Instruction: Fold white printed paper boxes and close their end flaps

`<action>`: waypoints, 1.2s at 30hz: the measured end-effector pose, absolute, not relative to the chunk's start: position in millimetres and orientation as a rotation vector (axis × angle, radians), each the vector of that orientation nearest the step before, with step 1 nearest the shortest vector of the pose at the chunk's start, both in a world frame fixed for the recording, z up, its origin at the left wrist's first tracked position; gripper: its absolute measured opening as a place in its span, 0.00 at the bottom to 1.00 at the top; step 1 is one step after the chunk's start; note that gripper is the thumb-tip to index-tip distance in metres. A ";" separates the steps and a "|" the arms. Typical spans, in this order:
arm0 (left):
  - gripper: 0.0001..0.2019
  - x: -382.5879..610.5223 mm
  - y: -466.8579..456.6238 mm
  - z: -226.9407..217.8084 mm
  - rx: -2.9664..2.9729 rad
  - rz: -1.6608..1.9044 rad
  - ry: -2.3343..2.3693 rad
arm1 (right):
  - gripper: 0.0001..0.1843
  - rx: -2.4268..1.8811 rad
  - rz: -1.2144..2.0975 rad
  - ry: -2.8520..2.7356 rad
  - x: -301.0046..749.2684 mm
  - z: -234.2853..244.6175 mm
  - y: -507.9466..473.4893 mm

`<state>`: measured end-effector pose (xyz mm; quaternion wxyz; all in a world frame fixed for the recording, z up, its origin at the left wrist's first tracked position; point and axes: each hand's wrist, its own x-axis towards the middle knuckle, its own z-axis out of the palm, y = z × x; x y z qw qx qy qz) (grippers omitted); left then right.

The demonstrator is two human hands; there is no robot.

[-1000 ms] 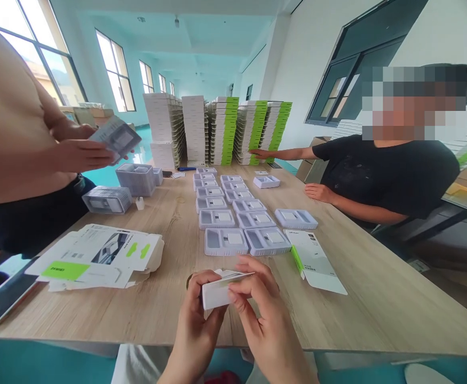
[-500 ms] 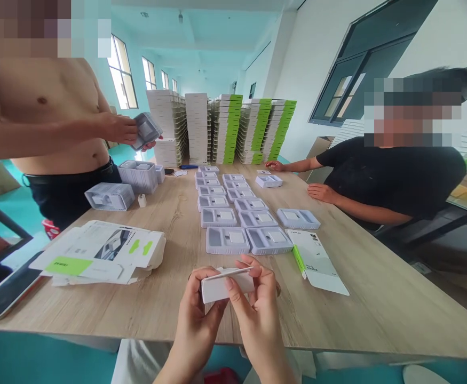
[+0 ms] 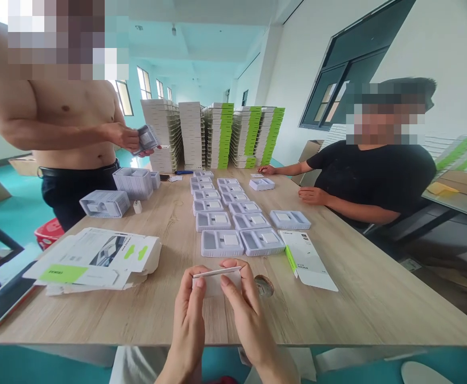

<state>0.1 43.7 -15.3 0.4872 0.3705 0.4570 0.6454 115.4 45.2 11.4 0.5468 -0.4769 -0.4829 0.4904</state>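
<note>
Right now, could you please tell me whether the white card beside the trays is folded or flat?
Flat: the white card lies spread on the wooden table, not boxed up.

The scene is viewed through one head-worn camera, set just behind the near edge of the wooden table [image 3: 337, 314] and close above it. The view is directed forward and down along the table's length, toward the far end, where stacks of boxes [image 3: 217, 136] are seen well away. The wearer's left hand [image 3: 189, 320] and right hand [image 3: 249, 314] are caught near the lens, at the bottom of the frame. A wide field is taken in, with the floor and walls included on both sides of the table.
</note>
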 end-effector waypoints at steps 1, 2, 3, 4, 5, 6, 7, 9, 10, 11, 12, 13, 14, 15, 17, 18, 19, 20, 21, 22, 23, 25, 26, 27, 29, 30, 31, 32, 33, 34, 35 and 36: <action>0.23 0.3 45.1 -15.3 0.881 1.567 1.116 | 0.21 -1.110 1.168 -1.136 114.6 10.5 44.7; 0.23 0.7 46.2 -15.0 0.862 1.565 1.114 | 0.20 -1.090 1.173 -1.125 113.3 9.8 44.5; 0.22 1.4 47.1 -14.4 0.838 1.575 1.117 | 0.18 -1.073 1.178 -1.111 111.7 9.2 44.4; 0.21 2.3 47.5 -13.3 0.814 1.594 1.128 | 0.17 -1.057 1.182 -1.097 110.0 8.8 44.6; 0.19 3.3 47.6 -12.0 0.800 1.616 1.139 | 0.16 -1.041 1.187 -1.081 108.3 8.6 44.8; 0.17 4.1 47.2 -10.6 0.795 1.637 1.153 | 0.16 -1.027 1.194 -1.063 106.6 8.4 45.2; 0.16 4.7 46.5 -9.5 0.796 1.646 1.173 | 0.16 -1.017 1.203 -1.047 105.3 8.2 45.7; 0.17 4.5 44.4 -8.8 0.803 1.615 1.208 | 0.16 -1.018 1.220 -1.024 103.8 7.6 47.1; 0.19 3.8 43.1 -9.3 0.804 1.591 1.216 | 0.17 -1.026 1.223 -1.017 103.7 7.2 47.9; 0.21 2.6 41.9 -10.3 0.811 1.572 1.213 | 0.17 -1.033 1.223 -1.010 104.0 6.8 48.7; 0.23 1.1 40.9 -11.9 0.833 1.558 1.205 | 0.17 -1.040 1.220 -1.006 104.8 6.4 49.5; 0.24 -0.8 40.2 -13.8 0.873 1.551 1.193 | 0.17 -1.041 1.218 -1.006 105.7 6.1 50.2; 0.24 -3.0 40.0 -16.2 0.924 1.550 1.179 | 0.18 -1.038 1.219 -1.014 106.8 5.8 50.6; 0.24 -5.6 40.4 -18.9 0.983 1.554 1.165 | 0.18 -1.030 1.222 -1.031 107.9 5.5 50.7; 0.24 -11.4 42.3 -25.1 1.110 1.538 1.127 | 0.17 -1.016 1.219 -1.084 109.7 5.2 49.7; 0.24 -14.2 43.4 -28.1 1.160 1.528 1.114 | 0.17 -1.013 1.207 -1.114 110.4 5.4 48.6; 0.24 -16.6 44.4 -30.6 1.204 1.522 1.106 | 0.17 -1.016 1.187 -1.139 110.8 5.9 47.2; 0.23 -18.2 44.9 -32.3 1.246 1.522 1.106 | 0.16 -1.019 1.160 -1.159 111.1 6.9 45.8; 0.23 -18.7 45.1 -32.8 1.283 1.526 1.114 | 0.16 -1.023 1.129 -1.173 111.3 8.6 44.6; 0.22 -18.1 44.8 -31.9 1.310 1.539 1.118 | 0.16 -1.028 1.098 -1.183 111.3 11.0 43.7; 0.23 -16.3 44.2 -29.7 1.321 1.563 1.123 | 0.15 -1.035 1.076 -1.187 111.1 14.1 43.2; 0.26 -10.4 42.6 -21.9 1.277 1.628 1.140 | 0.14 -1.058 1.071 -1.185 110.1 21.2 43.2; 0.27 -7.2 42.0 -17.0 1.222 1.665 1.166 | 0.15 -1.066 1.085 -1.182 109.0 24.3 43.5; 0.28 -4.6 41.7 -11.9 1.163 1.696 1.202 | 0.16 -1.061 1.105 -1.179 107.7 26.3 43.6; 0.29 -2.5 42.7 -2.5 1.072 1.736 1.274 | 0.23 -0.995 1.121 -1.192 104.2 25.0 42.7; 0.29 -3.1 44.1 1.4 1.046 1.745 1.302 | 0.28 -0.952 1.109 -1.206 102.3 21.0 41.5; 0.30 -4.5 46.0 4.6 1.019 1.760 1.331 | 0.31 -0.924 1.093 -1.222 100.5 14.9 40.0; 0.31 -6.3 48.2 6.9 0.994 1.779 1.362 | 0.32 -0.920 1.078 -1.241 99.0 7.1 38.2; 0.32 -7.9 50.3 8.5 0.972 1.795 1.392 | 0.31 -0.942 1.062 -1.261 97.9 -1.6 36.3; 0.33 -8.8 52.0 9.1 0.954 1.797 1.421 | 0.29 -0.984 1.047 -1.279 97.4 -10.4 34.7; 0.33 -8.8 52.8 9.0 0.941 1.782 1.442 | 0.28 -1.036 1.034 -1.291 97.5 -18.4 33.5; 0.33 -7.6 52.4 8.0 0.934 1.754 1.441 | 0.27 -1.086 1.019 -1.296 98.2 -24.6 33.0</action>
